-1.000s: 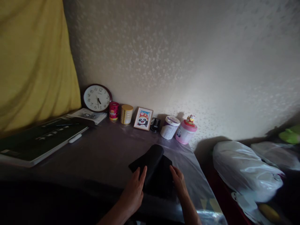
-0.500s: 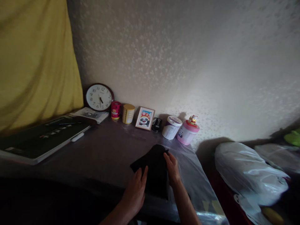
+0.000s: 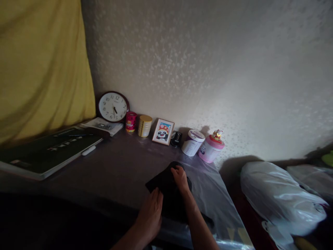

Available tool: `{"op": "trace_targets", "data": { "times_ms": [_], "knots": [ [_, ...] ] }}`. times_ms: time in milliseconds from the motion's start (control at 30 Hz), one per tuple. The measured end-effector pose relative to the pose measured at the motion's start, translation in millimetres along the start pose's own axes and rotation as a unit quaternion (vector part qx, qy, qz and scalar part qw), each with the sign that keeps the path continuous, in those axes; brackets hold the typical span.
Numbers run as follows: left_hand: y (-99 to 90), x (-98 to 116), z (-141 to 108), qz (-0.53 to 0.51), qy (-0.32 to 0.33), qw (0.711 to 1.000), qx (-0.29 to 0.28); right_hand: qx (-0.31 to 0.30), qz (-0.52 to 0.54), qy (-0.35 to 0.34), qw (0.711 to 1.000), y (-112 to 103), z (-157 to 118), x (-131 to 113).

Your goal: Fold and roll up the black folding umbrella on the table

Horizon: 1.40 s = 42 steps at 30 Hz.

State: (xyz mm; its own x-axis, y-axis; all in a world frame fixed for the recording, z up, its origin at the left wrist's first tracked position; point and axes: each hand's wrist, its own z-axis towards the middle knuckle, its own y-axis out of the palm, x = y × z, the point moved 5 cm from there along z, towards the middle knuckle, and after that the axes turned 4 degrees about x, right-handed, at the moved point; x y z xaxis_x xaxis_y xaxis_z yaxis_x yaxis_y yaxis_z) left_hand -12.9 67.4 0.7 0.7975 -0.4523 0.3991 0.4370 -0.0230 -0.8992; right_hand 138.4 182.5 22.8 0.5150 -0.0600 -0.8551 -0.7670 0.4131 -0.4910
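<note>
A black cloth-like item (image 3: 166, 180) lies near the front edge of the table, dark enough that its folds are hard to tell. My left hand (image 3: 152, 210) rests on its left side, fingers together and pointing away from me. On its upper right part is my right hand (image 3: 180, 177), fingers bent and pressed together on the black material. A narrow dark strip (image 3: 206, 219) sticks out to the right, beyond my right forearm.
Along the wall stand a clock (image 3: 113, 107), a red can (image 3: 130, 121), a yellow can (image 3: 145, 126), a framed panda picture (image 3: 163, 131), a small black object (image 3: 176, 139) and two tubs (image 3: 193, 143). A green book (image 3: 52, 149) lies left; white bags (image 3: 278, 194) sit right.
My right hand has moved left from the black item's right edge onto its upper part. The dark strip now shows at the right. My left hand has hardly moved, its fingers closer together.
</note>
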Motion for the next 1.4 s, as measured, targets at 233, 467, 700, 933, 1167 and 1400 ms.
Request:
{"op": "trace_targets", "data": {
  "times_ms": [233,467,700,933,1167,1400],
  "knots": [
    [-41.2,12,-5,-0.002,0.035,0.992,0.124,-0.134,-0.011,-0.056,0.989,12,-13,-12],
    [-0.3,17,5,0.086,0.083,0.986,0.121,-0.151,-0.049,-0.193,0.968,1,-43,-33],
    [29.9,5,6,0.134,0.06,0.982,0.116,-0.124,-0.085,-0.388,0.909,-13,-71,-24],
    [19.8,1,9,0.103,0.006,0.994,0.019,-0.067,-0.156,-0.387,0.906,-6,12,5],
    [3.0,4,10,0.053,-0.03,0.998,-0.035,0.023,-0.162,-0.319,0.934,-25,-1,-14],
    [-0.5,5,11,0.057,-0.046,0.996,-0.047,-0.075,-0.189,-0.366,0.908,-5,-36,-5]
  ]
}}
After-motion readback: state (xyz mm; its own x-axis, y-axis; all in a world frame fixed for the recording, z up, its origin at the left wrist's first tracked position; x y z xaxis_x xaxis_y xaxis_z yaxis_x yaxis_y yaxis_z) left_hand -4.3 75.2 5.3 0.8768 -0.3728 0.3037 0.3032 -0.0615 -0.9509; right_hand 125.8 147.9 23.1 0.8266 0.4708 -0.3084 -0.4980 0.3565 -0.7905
